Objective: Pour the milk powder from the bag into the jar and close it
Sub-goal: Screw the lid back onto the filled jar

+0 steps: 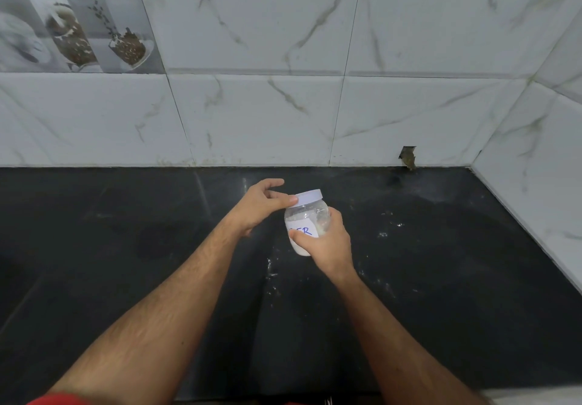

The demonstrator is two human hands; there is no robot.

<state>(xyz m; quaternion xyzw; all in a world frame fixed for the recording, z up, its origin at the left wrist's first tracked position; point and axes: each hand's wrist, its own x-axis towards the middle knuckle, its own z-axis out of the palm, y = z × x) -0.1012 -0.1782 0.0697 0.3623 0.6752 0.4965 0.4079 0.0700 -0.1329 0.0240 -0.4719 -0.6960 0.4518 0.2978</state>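
A clear plastic jar [305, 215] with white powder inside and a white label with blue letters is held above the black counter, tilted slightly. My right hand [327, 244] grips its lower body. A white lid [310, 197] sits on the jar's mouth. My left hand [263, 206] has its thumb and fingertips on the lid's left edge, the other fingers spread behind. No bag is in view.
The black stone counter [126, 263] carries scattered white powder specks [390, 225] to the right of the jar and below it. Marble-look tiled walls [283, 115] close the back and the right corner. A small hole [408, 157] is in the back wall's base.
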